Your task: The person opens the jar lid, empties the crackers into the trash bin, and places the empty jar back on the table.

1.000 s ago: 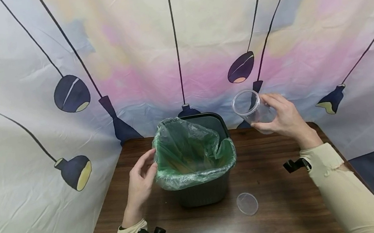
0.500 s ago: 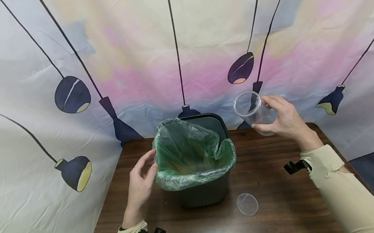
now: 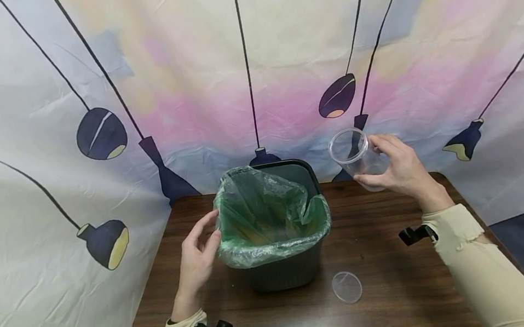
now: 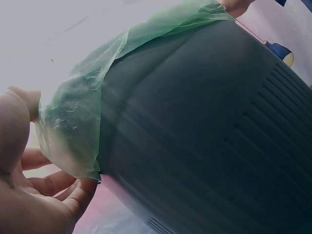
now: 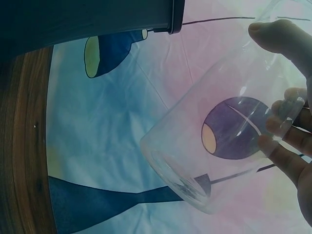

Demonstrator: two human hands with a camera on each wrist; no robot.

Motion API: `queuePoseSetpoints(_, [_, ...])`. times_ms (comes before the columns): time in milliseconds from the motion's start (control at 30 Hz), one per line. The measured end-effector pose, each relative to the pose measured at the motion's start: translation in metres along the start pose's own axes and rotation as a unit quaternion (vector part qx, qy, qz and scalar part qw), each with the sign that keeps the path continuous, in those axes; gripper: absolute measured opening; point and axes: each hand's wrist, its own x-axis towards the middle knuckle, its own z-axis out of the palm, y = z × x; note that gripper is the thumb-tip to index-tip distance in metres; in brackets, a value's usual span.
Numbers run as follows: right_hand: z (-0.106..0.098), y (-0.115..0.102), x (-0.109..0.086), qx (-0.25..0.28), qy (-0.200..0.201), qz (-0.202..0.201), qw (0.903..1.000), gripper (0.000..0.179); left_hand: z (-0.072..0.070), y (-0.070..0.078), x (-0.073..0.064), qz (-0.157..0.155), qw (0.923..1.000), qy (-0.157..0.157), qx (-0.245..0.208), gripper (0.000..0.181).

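Note:
My right hand holds a clear plastic cup in the air right of the bin, fingers on one side and thumb on the other. The cup is see-through and tilted, its open rim facing up towards the head camera; nothing shows inside. My left hand holds the left edge of a green bin bag, its thumb and fingers curved at the rim. In the left wrist view its fingers touch the bag's folded edge. The bag lines a dark grey bin, folded over most of the rim.
A clear round lid lies flat on the brown wooden table, to the right of the bin's front. Behind the table hangs a cloth printed with lamps. The bin's back right rim is uncovered by the bag.
The view and the cup shift very slightly. Both hands keep their hold, and the bin, bag and lid stay in place.

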Motion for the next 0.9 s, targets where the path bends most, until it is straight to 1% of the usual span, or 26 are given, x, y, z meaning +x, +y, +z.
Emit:
queuePoseSetpoints(267, [0.0020, 0.0016, -0.0009, -0.003, -0.001, -0.004, 1.0000, 0.089, 0.0000, -0.0022, -0.0003, 0.002, 1.0000, 0.001, -0.008, 0.039])
queuePoseSetpoints(500, [0.0030, 0.0027, -0.0040, -0.008, -0.005, 0.009, 0.9999, 0.091, -0.0002, -0.0018, 0.0003, 0.001, 1.0000, 0.000, -0.006, 0.039])
queuePoseSetpoints(633, [0.0036, 0.0035, -0.0053, -0.008, -0.007, 0.016, 0.9998, 0.090, -0.0007, -0.0006, 0.0005, -0.001, 1.0000, 0.001, -0.002, 0.039])
queuePoseSetpoints(900, [0.0049, 0.0064, -0.0084, -0.005, -0.004, 0.017, 0.9998, 0.087, 0.0002, 0.0005, 0.0003, -0.002, 1.0000, -0.002, 0.002, 0.040])
